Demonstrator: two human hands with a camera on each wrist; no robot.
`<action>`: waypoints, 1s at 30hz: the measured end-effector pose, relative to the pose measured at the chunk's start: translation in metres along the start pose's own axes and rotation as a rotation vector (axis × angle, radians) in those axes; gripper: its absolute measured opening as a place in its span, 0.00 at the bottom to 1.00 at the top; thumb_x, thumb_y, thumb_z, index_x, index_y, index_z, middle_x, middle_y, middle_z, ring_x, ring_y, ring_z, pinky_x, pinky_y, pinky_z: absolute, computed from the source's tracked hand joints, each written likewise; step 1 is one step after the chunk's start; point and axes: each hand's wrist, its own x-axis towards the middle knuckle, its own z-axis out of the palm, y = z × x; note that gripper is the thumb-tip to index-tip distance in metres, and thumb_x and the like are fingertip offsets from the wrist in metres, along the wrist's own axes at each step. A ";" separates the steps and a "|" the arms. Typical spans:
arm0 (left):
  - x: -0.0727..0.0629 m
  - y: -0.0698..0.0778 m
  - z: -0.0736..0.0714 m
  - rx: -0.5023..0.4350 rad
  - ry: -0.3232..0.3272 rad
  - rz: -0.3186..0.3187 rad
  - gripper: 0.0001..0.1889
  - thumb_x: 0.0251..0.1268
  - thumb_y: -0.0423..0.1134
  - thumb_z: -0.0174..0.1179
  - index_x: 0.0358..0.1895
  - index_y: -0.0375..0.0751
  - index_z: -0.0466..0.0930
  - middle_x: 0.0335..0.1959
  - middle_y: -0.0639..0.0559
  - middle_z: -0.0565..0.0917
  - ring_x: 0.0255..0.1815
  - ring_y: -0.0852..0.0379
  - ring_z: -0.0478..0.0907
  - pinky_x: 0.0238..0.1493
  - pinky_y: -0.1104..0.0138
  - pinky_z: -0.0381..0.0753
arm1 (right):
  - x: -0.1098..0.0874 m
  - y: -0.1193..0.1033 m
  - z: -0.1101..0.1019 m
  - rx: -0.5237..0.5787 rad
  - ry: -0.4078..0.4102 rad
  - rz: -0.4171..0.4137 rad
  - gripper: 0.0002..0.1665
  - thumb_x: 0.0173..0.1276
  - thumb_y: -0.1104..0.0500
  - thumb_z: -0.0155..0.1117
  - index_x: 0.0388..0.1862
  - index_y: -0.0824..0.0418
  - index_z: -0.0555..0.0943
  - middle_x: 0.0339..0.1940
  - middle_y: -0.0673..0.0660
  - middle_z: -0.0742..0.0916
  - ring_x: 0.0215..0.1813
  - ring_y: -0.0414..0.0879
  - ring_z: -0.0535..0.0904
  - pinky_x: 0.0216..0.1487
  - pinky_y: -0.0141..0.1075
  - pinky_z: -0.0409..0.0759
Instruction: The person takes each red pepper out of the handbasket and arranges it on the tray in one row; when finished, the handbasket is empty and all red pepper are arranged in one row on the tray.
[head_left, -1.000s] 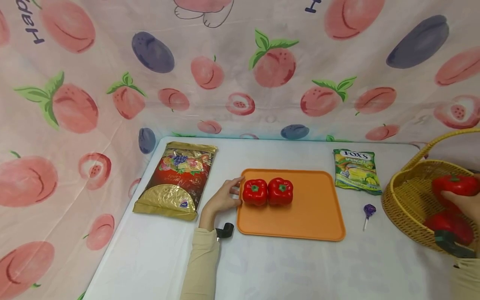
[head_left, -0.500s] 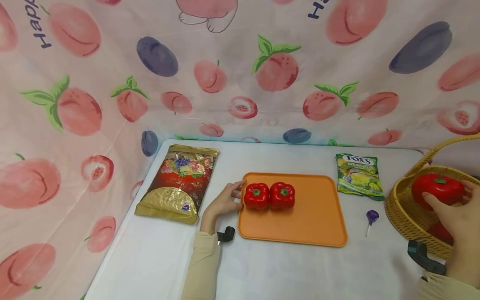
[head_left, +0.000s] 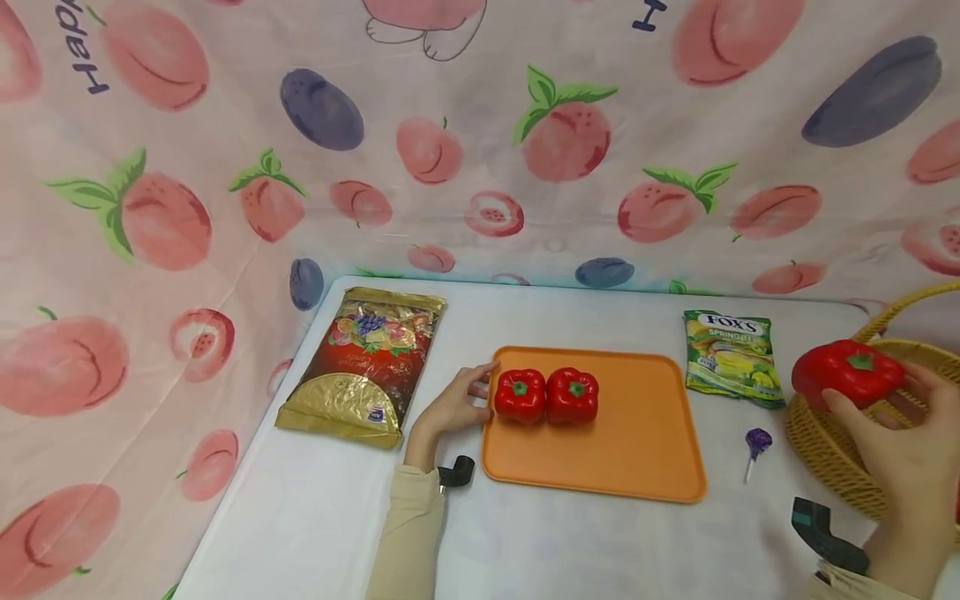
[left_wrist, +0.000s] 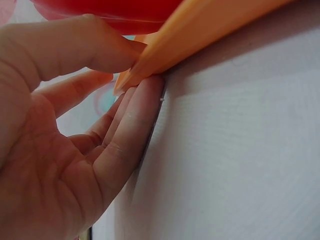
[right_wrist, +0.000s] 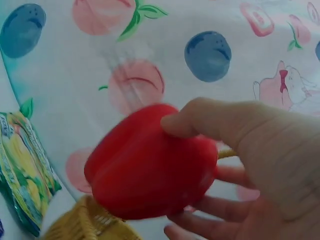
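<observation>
My right hand [head_left: 911, 446] grips a red bell pepper [head_left: 840, 375] by its sides, above the near-left rim of the wicker basket [head_left: 828, 450]. In the right wrist view the thumb lies across the pepper [right_wrist: 145, 170] and the fingers curl under it. Two more red bell peppers, a left one [head_left: 520, 396] and a right one [head_left: 572, 396], stand side by side on the left part of the orange tray [head_left: 637, 433]. My left hand [head_left: 450, 404] pinches that tray's left edge; the left wrist view has the thumb and fingers on its rim [left_wrist: 175, 45].
A red-and-gold candy bag [head_left: 363, 367] lies left of the tray. To its right are a green FOX'S candy bag [head_left: 733, 358] and a purple lollipop [head_left: 757, 442]. A fruit-print cloth [head_left: 465, 150] hangs behind the white table [head_left: 585, 550].
My right hand has lifted the bell pepper from inside the basket and carried it leftward past the rim. The left hand stays at the tray's edge. The head view has shifted slightly.
</observation>
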 end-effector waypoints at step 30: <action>-0.001 0.001 0.000 0.016 0.000 -0.003 0.43 0.52 0.22 0.64 0.75 0.44 0.63 0.58 0.40 0.70 0.53 0.47 0.78 0.49 0.62 0.80 | -0.013 0.002 0.087 0.061 -0.638 -0.667 0.45 0.57 0.64 0.75 0.72 0.60 0.66 0.63 0.59 0.75 0.54 0.29 0.71 0.47 0.22 0.77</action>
